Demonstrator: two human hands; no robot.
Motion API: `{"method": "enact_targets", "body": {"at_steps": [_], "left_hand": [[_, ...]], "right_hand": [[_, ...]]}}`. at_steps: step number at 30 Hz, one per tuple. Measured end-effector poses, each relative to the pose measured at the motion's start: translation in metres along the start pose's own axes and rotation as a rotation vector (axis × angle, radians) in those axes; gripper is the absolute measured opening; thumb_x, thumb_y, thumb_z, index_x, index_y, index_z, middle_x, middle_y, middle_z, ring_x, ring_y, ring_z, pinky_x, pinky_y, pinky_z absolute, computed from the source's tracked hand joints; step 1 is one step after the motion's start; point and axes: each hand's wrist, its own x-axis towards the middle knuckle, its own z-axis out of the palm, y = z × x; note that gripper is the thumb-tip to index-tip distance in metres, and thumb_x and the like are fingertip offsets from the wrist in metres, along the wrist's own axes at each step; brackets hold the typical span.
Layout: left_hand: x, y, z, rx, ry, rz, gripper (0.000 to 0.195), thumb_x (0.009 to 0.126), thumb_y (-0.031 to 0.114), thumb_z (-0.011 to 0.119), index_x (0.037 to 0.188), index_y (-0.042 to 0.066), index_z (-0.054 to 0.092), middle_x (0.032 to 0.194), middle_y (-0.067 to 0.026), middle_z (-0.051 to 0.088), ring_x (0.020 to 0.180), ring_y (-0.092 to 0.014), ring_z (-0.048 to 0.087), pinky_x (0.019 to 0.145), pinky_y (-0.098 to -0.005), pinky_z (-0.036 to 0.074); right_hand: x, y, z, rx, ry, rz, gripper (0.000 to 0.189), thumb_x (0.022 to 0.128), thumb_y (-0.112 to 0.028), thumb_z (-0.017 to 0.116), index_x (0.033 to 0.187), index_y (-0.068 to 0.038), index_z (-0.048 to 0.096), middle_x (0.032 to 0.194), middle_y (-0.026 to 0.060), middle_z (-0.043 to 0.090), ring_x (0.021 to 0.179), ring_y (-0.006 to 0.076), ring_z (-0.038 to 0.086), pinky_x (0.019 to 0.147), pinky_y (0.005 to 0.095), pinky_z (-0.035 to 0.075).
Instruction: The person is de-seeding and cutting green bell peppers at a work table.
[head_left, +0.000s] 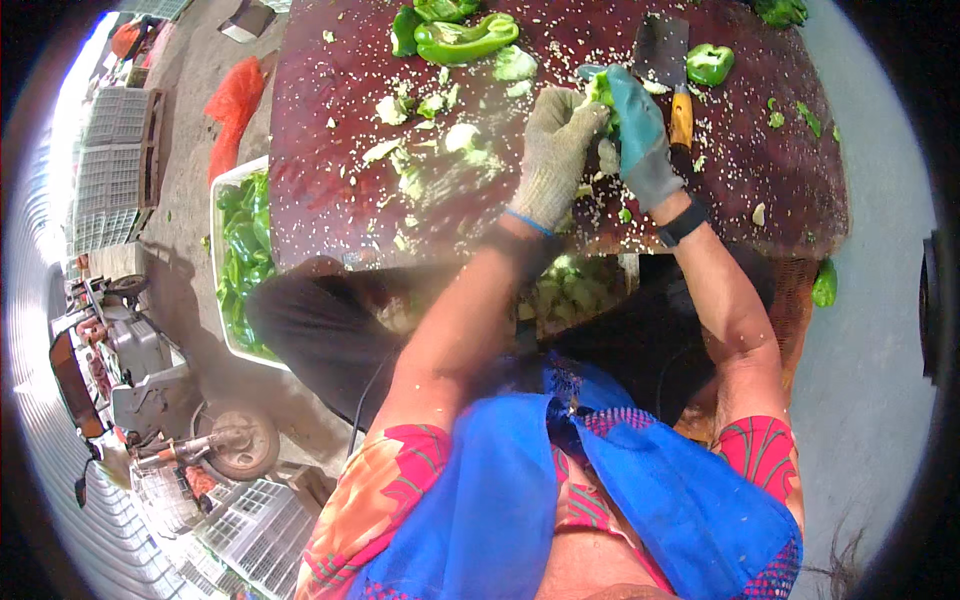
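Observation:
Over a dark red tabletop (337, 180) strewn with pepper seeds, both my hands meet on a piece of green bell pepper (600, 91). My left hand (559, 150), in a pale knitted glove, pinches it from the left. My right hand (637, 131), in a teal-and-grey coated glove, grips it from the right and partly hides it. Just beyond the right hand lies a cleaver (661, 51) with a wooden handle (681, 118). A cut green pepper (709, 64) rests right of its blade. Long green peppers (469, 39) lie at the far left, with pale cores (394, 109) nearer.
A white crate (216, 262) of green peppers stands left of the table. Pale pepper scraps (574, 289) lie below the near edge, between the knees. A red mesh bag (236, 97), stacked plastic crates (112, 157) and a motor vehicle (150, 367) are farther left. One pepper (824, 283) lies at right.

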Motion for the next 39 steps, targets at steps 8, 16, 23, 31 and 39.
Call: {"method": "enact_targets", "body": {"at_steps": [8,16,23,31,39], "left_hand": [[-0.001,0.007,-0.052,-0.366,-0.176,-0.084,0.026,0.095,0.017,0.056,0.118,0.005,0.055,0.090,-0.0022,0.058,0.074,-0.010,0.058,0.059,-0.0283,0.053],[0.006,0.046,-0.050,0.176,-0.226,-0.143,0.036,0.096,0.024,0.061,0.123,0.000,0.061,0.095,-0.0063,0.067,0.064,-0.010,0.061,0.057,-0.0241,0.051],[0.003,0.032,-0.047,0.175,-0.156,-0.090,0.029,0.095,0.021,0.056,0.113,0.000,0.065,0.089,-0.0020,0.065,0.066,-0.008,0.059,0.058,-0.0220,0.049],[-0.009,0.006,-0.023,-0.146,0.145,0.025,0.019,0.096,0.015,0.059,0.109,0.001,0.056,0.079,-0.0061,0.063,0.058,-0.012,0.060,0.047,-0.0250,0.050],[-0.008,0.033,-0.047,0.221,-0.121,0.072,0.033,0.095,0.016,0.063,0.123,0.000,0.056,0.095,-0.0058,0.067,0.064,-0.008,0.060,0.054,-0.0225,0.049]], "right_hand": [[0.014,-0.006,-0.010,0.728,-0.115,0.676,0.049,0.104,-0.043,0.047,0.133,-0.005,0.057,0.119,0.0047,0.064,0.104,0.0157,0.065,0.081,0.0326,0.059],[0.010,-0.023,-0.023,0.068,-0.536,0.473,0.063,0.101,-0.057,0.045,0.138,-0.005,0.054,0.125,0.0049,0.063,0.090,0.0113,0.067,0.063,0.0279,0.058],[0.006,-0.005,-0.014,-0.044,-0.390,0.191,0.066,0.106,-0.053,0.031,0.145,-0.003,0.046,0.139,0.0139,0.054,0.126,0.0193,0.053,0.102,0.0328,0.045],[-0.007,-0.022,0.008,-0.443,-0.184,-0.108,0.048,0.099,-0.035,0.059,0.134,-0.003,0.053,0.103,0.0189,0.071,0.092,0.0255,0.070,0.082,0.0368,0.054],[-0.006,-0.037,0.008,0.033,-0.246,0.331,0.038,0.101,-0.037,0.055,0.119,-0.005,0.065,0.097,-0.0018,0.063,0.090,0.0062,0.055,0.078,0.0240,0.046]]}}
